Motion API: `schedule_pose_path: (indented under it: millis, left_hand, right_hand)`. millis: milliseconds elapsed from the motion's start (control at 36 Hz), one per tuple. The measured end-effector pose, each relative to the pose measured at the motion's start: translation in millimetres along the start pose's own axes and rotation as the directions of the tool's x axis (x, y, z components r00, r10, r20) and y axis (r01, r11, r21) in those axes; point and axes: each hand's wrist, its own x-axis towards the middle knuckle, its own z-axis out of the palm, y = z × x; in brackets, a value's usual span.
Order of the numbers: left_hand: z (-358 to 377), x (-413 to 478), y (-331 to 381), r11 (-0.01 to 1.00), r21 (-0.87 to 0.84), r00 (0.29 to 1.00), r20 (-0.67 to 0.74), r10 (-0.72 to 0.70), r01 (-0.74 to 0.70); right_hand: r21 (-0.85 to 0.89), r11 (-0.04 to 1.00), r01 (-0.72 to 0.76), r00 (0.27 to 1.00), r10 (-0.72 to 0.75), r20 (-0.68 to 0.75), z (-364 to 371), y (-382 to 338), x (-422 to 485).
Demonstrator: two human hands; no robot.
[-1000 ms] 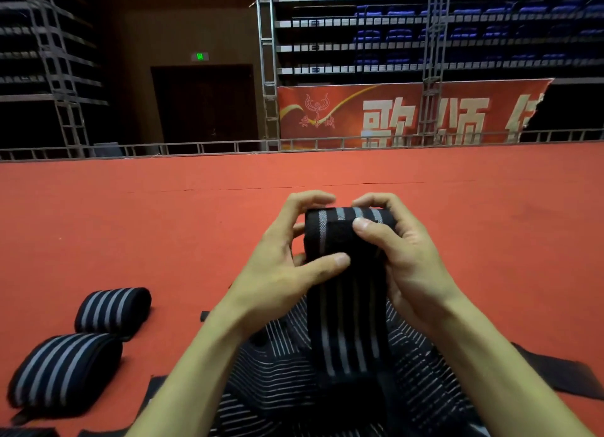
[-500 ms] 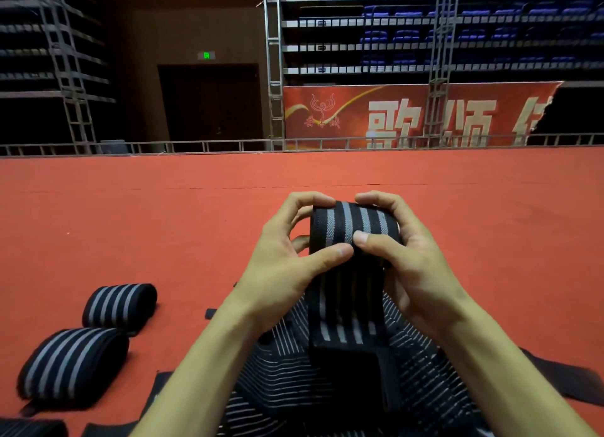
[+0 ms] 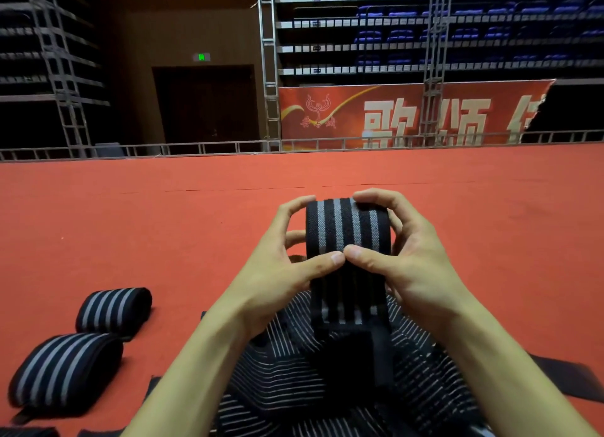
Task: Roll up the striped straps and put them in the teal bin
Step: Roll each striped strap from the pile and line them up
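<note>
A black strap with grey stripes is partly wound into a roll held above the red floor. My left hand grips the roll's left side, thumb pressed on its front. My right hand grips the right side, its thumb meeting the left thumb. The strap's loose tail hangs down, ending in a plain black patch. Beneath lies a heap of unrolled striped straps. Two rolled straps sit on the floor at the lower left. No teal bin is in view.
Red carpet stretches ahead to a low metal rail. Behind it stand scaffold tiers, a dark door and a red banner. A black strap end lies at the lower right.
The roll has grown thicker and the hanging tail shorter as both hands turn it. My thumbs have come together on the roll's front.
</note>
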Motion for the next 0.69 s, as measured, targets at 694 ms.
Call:
schedule_pose_path:
  millis: [694]
  left_hand:
    - [2.8, 1.0, 6.9, 0.987, -0.127, 0.995, -0.010, -0.103, 0.100]
  right_hand:
    - [0.014, 0.999, -0.042, 0.999, 0.042, -0.035, 2.1, 5.0, -1.6]
